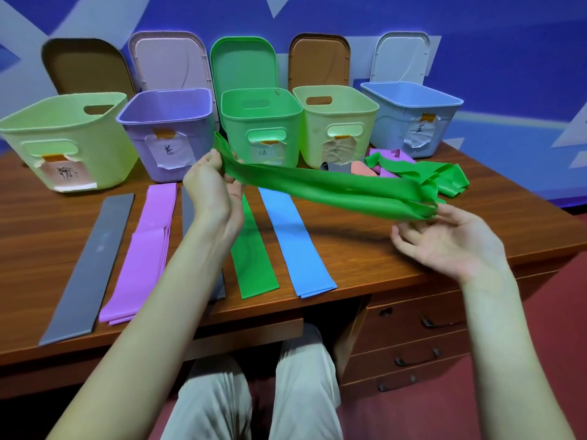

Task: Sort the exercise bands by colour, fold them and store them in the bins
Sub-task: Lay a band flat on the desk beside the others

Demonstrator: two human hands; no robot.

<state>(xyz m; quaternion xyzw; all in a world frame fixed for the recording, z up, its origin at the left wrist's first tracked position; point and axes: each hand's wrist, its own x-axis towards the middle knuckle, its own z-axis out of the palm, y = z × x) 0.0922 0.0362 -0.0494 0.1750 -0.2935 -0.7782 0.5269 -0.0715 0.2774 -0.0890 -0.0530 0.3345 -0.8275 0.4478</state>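
Hands are working above the brown wooden tabletop [349, 242]. The left hand [211, 188] is pinching one end of a long green rubber exercise band [317, 185] and holding it up, in front of the green plastic bin [260, 122]. The right hand [451, 239] is lying palm up with relaxed fingers, and the other end of this band is resting on its fingertips [413, 222]; I cannot tell if it is really gripping there. The band is hanging in the air between both hands and sagging a little, so it is looking thin, light, soft and stretchy. I think it is best to take it at the two ends and pull it flat before folding.

Below, sorted flat strips are lying side by side: a grey strip [92, 262], a purple strip [146, 249], a green strip [251, 258] and a blue strip [295, 246]. A tangled heap of unsorted bands [422, 173] is waiting near the right bins.
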